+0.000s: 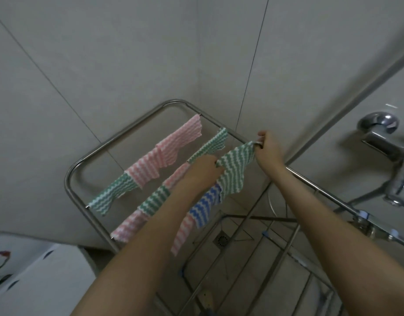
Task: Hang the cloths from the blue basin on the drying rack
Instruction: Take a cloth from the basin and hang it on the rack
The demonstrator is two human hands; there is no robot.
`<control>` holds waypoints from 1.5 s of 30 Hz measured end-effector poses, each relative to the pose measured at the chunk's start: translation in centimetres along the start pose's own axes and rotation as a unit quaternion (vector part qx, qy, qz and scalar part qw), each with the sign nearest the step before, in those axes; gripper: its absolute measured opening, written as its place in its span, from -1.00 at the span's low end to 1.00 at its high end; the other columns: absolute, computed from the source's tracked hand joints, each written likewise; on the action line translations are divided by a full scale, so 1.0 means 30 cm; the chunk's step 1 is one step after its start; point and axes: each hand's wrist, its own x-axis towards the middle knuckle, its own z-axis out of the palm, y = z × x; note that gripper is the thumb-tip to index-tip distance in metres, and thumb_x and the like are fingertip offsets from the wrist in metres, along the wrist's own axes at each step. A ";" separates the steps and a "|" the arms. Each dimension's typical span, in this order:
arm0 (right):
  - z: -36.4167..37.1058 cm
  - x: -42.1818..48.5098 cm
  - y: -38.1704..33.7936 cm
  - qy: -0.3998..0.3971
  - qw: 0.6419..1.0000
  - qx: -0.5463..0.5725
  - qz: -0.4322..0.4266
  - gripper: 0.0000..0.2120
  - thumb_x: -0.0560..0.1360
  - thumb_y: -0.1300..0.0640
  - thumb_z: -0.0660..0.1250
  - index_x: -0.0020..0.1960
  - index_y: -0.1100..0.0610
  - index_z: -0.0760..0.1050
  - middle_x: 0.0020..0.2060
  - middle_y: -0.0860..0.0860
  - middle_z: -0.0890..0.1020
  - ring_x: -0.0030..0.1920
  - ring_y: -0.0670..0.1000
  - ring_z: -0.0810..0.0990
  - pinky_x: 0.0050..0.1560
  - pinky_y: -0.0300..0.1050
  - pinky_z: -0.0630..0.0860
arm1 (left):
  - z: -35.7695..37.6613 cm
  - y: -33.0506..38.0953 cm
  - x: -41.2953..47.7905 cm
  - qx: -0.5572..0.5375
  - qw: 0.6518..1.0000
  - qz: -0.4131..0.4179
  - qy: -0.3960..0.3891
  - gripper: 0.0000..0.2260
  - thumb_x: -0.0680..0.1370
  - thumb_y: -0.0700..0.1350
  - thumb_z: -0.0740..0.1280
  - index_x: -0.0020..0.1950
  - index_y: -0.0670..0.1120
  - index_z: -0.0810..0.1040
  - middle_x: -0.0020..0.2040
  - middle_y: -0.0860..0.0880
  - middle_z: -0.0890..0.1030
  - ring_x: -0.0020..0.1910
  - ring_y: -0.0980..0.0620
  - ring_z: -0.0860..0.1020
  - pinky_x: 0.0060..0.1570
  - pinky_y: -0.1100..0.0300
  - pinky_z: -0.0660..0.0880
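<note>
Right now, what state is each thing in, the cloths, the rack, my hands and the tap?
green cloth: held stretched at the nearest used rail, not released.
left hand: grips its near edge.
right hand: pinches its far corner.
blue cloth: draped on a rail, beside it.
drying rack: unfolded, two farther rails hung with cloths.
tap: no water visible.

Glossy metal drying rack (119, 135), rippled woven cloths (233, 169), shiny chrome tap (381, 135).
</note>
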 end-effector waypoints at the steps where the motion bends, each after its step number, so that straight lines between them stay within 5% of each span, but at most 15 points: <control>1: 0.007 0.004 -0.007 -0.005 1.000 0.005 0.000 -0.64 0.54 0.33 0.18 0.33 0.31 0.31 0.15 0.26 0.51 0.16 0.19 0.48 0.06 -0.10 0.34 | -0.002 -0.009 0.010 -0.003 1.000 -0.009 0.007 -0.83 0.59 -0.13 0.23 -0.15 -0.19 0.42 -0.17 -0.14 0.47 -0.17 -0.03 0.48 -0.19 0.15 0.36; 5: 0.061 0.045 -0.001 -0.059 0.997 0.032 -0.026 -0.45 0.52 0.32 0.25 0.45 0.28 0.15 0.24 0.26 0.44 0.17 0.14 0.46 0.16 -0.12 0.36 | -0.002 -0.067 0.070 -0.004 0.999 -0.038 0.022 -0.80 0.59 -0.14 0.21 0.00 -0.27 0.51 -0.07 -0.16 0.52 -0.08 -0.05 0.49 -0.13 0.14 0.39; 9: 0.100 0.056 0.054 -0.177 0.981 0.012 -0.073 -0.22 0.48 0.29 0.31 0.54 0.10 -0.06 0.44 0.10 0.26 0.37 0.08 0.33 0.36 0.09 0.34 | 0.037 -0.114 0.105 0.033 0.996 -0.083 0.007 -0.70 0.59 -0.08 0.19 0.21 -0.26 0.48 0.16 -0.19 0.55 0.11 -0.14 0.53 -0.03 0.14 0.42; 13: 0.129 0.063 0.097 -0.227 0.935 -0.238 -0.131 -0.67 0.60 0.13 0.16 0.34 0.11 0.43 0.27 0.08 0.48 0.36 0.09 0.36 0.32 -0.02 0.26 | 0.084 -0.097 0.104 0.035 0.997 -0.062 0.003 -0.44 0.58 0.12 0.22 0.41 -0.26 0.28 0.35 -0.23 0.37 0.30 -0.18 0.39 0.23 -0.01 0.41; 15: 0.146 0.070 0.109 -0.215 0.921 -0.294 -0.136 -0.68 0.63 0.06 0.09 0.23 0.13 0.53 0.29 0.09 0.47 0.41 0.06 0.28 0.32 -0.08 0.14 | 0.098 -0.083 0.113 0.008 0.998 -0.034 -0.058 -0.41 0.56 0.16 0.23 0.44 -0.20 0.25 0.38 -0.16 0.37 0.31 -0.12 0.40 0.25 0.02 0.41; 18: 0.160 0.079 0.128 -0.190 0.922 -0.310 -0.137 -0.67 0.62 0.02 0.07 0.22 0.10 0.53 0.33 0.04 0.44 0.45 0.02 0.19 0.37 -0.10 0.04 | 0.106 -0.073 0.124 0.067 0.985 -0.018 -0.156 -0.58 0.61 0.07 0.20 0.32 -0.21 0.37 0.24 -0.15 0.47 0.13 -0.09 0.48 0.07 0.12 0.42; 20: 0.162 0.077 0.132 -0.180 0.920 -0.317 -0.144 -0.66 0.62 0.01 0.07 0.22 0.09 0.53 0.38 0.01 0.40 0.49 0.00 0.14 0.40 -0.10 -0.02 | 0.119 -0.078 0.126 0.055 0.985 -0.015 -0.165 -0.77 0.64 -0.03 0.15 0.07 -0.19 0.44 -0.02 -0.13 0.50 -0.13 -0.03 0.47 -0.17 0.16 0.41; 23: 0.161 0.072 0.128 -0.172 0.925 -0.305 -0.148 -0.65 0.63 0.00 0.07 0.27 0.11 0.48 0.42 0.01 0.35 0.50 -0.02 0.11 0.40 -0.13 -0.05 | 0.137 -0.081 0.122 0.025 0.986 -0.027 -0.161 -0.82 0.66 -0.08 0.09 0.00 -0.16 0.38 -0.28 -0.01 0.33 -0.39 0.10 0.28 -0.44 0.27 0.22; 27: 0.139 0.045 0.114 -0.144 0.943 -0.253 -0.164 -0.66 0.62 0.02 0.10 0.33 0.10 0.42 0.42 -0.01 0.35 0.50 -0.02 0.12 0.39 -0.12 0.00 | 0.145 -0.080 0.125 0.039 0.988 -0.025 -0.145 -0.71 0.66 -0.07 0.09 0.25 -0.24 0.38 -0.15 -0.06 0.47 -0.32 0.08 0.35 -0.43 0.28 0.24; 31: 0.108 -0.008 0.102 -0.147 0.947 -0.226 -0.173 -0.68 0.61 0.06 0.16 0.34 0.09 0.40 0.33 0.05 0.43 0.41 0.03 0.26 0.36 -0.08 0.08 | 0.146 -0.088 0.122 0.028 0.994 -0.033 -0.099 -0.60 0.63 0.01 0.15 0.35 -0.24 0.32 0.26 -0.18 0.48 0.13 -0.10 0.48 0.04 0.13 0.43; 40: 0.069 -0.191 0.046 -0.162 0.930 -0.175 -0.280 -0.65 0.46 0.06 0.35 0.19 0.20 0.52 0.19 0.13 0.55 0.24 0.19 0.45 0.23 0.12 0.33 | 0.128 -0.043 -0.023 0.048 0.998 -0.030 0.037 -0.68 0.60 -0.01 0.19 0.20 -0.22 0.44 0.16 -0.22 0.52 0.15 -0.21 0.51 0.06 0.01 0.47; 45: 0.053 -0.327 -0.010 -0.188 0.904 -0.160 -0.349 -0.69 0.40 0.08 0.37 0.06 0.25 0.57 0.02 0.16 0.63 0.04 0.20 0.58 0.03 -0.07 0.34 | 0.133 -0.040 -0.204 0.054 0.992 -0.042 0.106 -0.73 0.56 -0.07 0.24 0.11 -0.26 0.48 0.13 -0.25 0.54 0.13 -0.20 0.52 0.04 0.06 0.42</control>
